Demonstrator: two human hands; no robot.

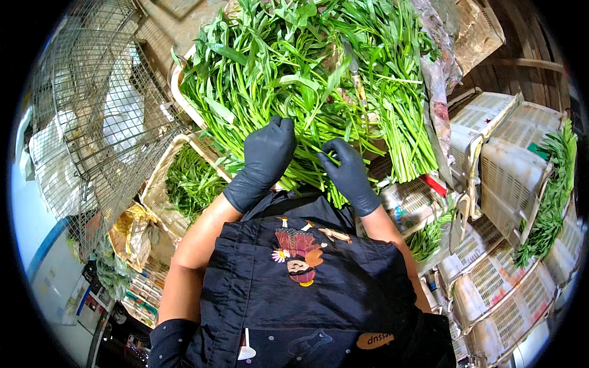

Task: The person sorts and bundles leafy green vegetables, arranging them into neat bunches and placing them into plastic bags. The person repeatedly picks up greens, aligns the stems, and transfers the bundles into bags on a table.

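Observation:
A large heap of leafy green stems, likely water spinach (257,83), lies before me. My left hand (270,149), in a black glove, rests over the cut-stem end of the heap with its fingers curled; what lies inside them is hidden. To its right, my right hand (346,168), gloved alike, pinches a green stem (335,160) between thumb and fingers. Loose stems pass beneath and between both hands. A knife (356,78) rests among the greens beyond my right hand, blade pointing away. Right of it sits a neater bunch of stems (405,133), cut ends towards me.
On the left stand a wire mesh cage (106,101) and a plastic basket (158,191) of thin-leaved greens (191,179). Slotted plastic crates (520,161) crowd the right side, with more leafy greens (547,211) along one. A crumpled sheet (437,78) borders the heap's right edge.

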